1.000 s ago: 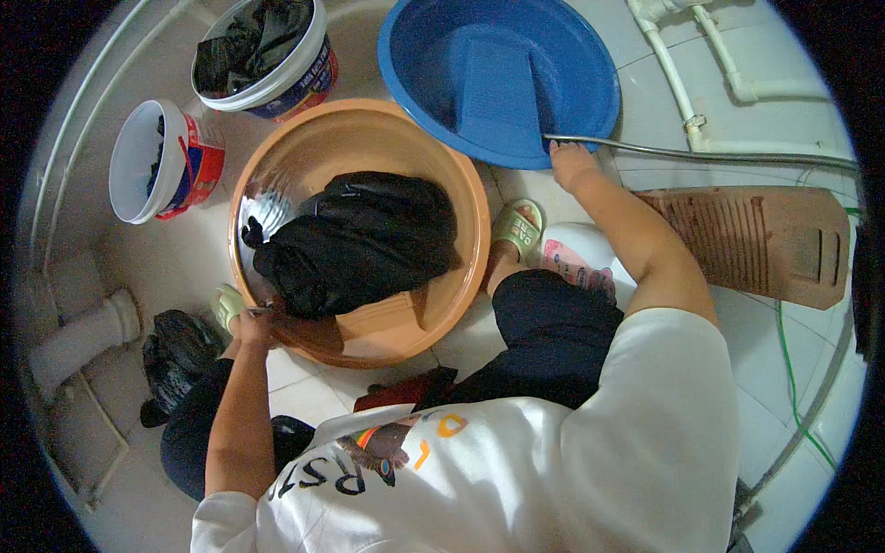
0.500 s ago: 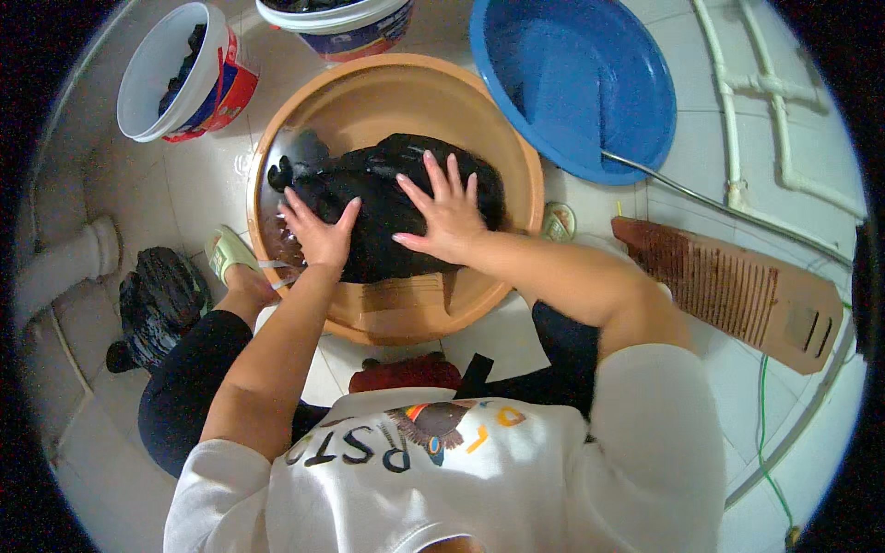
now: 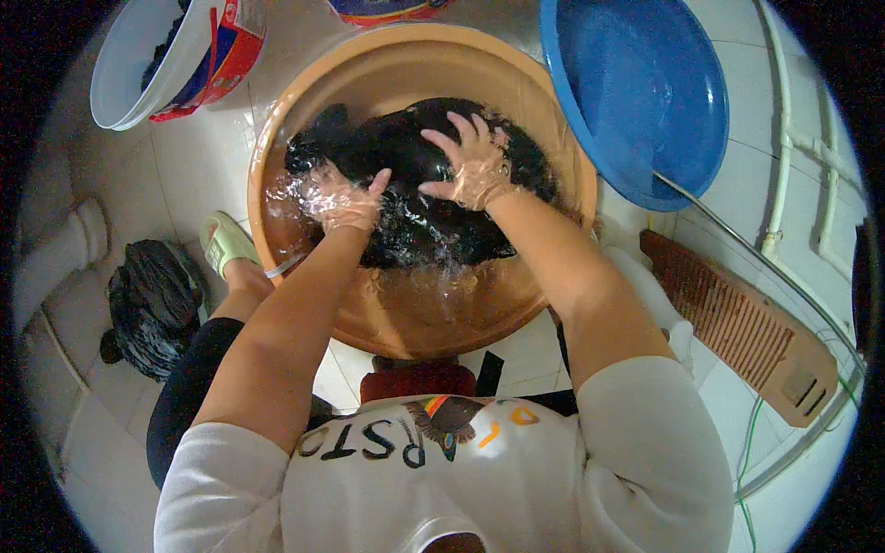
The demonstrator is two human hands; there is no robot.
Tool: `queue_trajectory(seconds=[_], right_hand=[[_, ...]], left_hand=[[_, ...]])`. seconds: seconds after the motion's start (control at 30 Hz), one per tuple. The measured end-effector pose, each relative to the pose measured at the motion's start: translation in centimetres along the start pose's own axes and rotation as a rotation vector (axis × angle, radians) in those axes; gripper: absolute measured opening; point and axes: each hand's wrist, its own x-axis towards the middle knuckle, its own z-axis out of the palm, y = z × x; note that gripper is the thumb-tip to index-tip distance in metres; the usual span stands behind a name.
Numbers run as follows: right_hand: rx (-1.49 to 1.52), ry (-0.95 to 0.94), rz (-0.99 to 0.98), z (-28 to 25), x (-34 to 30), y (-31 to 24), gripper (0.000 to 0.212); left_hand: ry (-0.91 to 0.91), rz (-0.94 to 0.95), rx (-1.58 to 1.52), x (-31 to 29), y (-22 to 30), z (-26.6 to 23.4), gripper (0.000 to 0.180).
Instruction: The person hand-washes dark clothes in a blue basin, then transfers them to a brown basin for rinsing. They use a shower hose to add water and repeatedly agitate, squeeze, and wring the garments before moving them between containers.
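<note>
A wide orange-brown basin [image 3: 433,332] holds water and a dark, soaked piece of cloth [image 3: 406,138] spread across its middle. My left hand [image 3: 346,198] lies partly under water on the cloth's left part, its thumb stretched out and the other fingers blurred by ripples. On the cloth's right part rests my right hand [image 3: 472,166], fingers spread and water washing over its back and wrist. Neither hand grips anything that I can see. Ripples and glints hide the cloth's edges and its exact kind.
A blue basin [image 3: 636,101] leans beyond at the right, with a metal pipe [image 3: 737,230] running from it. A brown washboard [image 3: 737,323] lies to the right. White buckets, one [image 3: 147,69] holding dark stuff, stand far left. A black plastic bag [image 3: 152,304] sits left.
Both hands have pushed down with the cloth, and water now splashes over them. The cloth has sunk and spread. My view has moved closer to the basin.
</note>
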Motion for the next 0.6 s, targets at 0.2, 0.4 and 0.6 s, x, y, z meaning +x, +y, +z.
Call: queue_trajectory(seconds=[0.2,0.4,0.6], right_hand=[[0.042,-0.326,0.176,-2.2,3.6,0.4,0.086],[0.399,-0.426,0.146,-4.4,4.3,1.0,0.103],[0.340,-0.547,0.221,-6.7,1.5,3.1,0.068]], left_hand=[[0.012,-0.027,-0.136,-0.5,0.8,-2.4,0.102],[0.188,0.261,-0.437,-0.2,-2.1,-3.6,0.062],[0.179,0.647,-0.580,-3.6,-5.4,-6.1,0.053]])
